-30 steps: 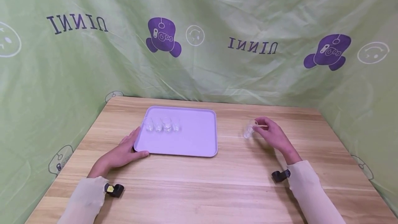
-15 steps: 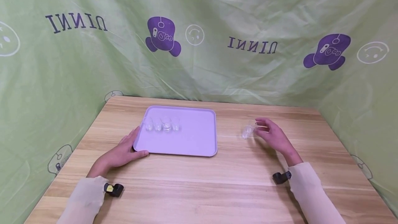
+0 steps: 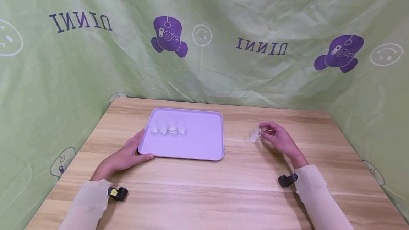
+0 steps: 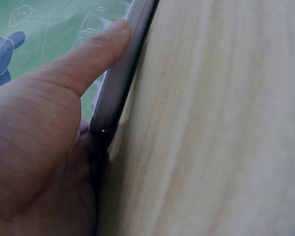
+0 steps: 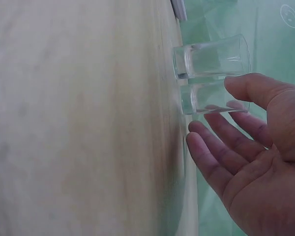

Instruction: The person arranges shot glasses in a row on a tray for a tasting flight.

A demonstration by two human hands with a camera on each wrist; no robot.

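A lavender tray (image 3: 198,144) lies on the wooden table (image 3: 204,194), with a row of several small clear glasses (image 3: 167,127) at its back left. My left hand (image 3: 127,154) rests against the tray's front left corner. Its thumb (image 4: 88,56) lies straight along the rim (image 4: 120,83). Right of the tray, two more clear glasses stand side by side on the table. My right hand (image 3: 267,133) pinches the nearer glass (image 5: 206,98) at its rim, thumb on one side and fingers (image 5: 211,152) behind. The other glass (image 5: 211,58) stands just beyond it.
Green printed sheeting (image 3: 204,45) closes in the table at the back and both sides. Bare tabletop lies between the tray and the two loose glasses, and across the whole front. A small black device sits at each wrist (image 3: 119,193).
Almost nothing has changed. My right hand has shifted very slightly at the loose glasses. The left hand has stayed at the tray corner.
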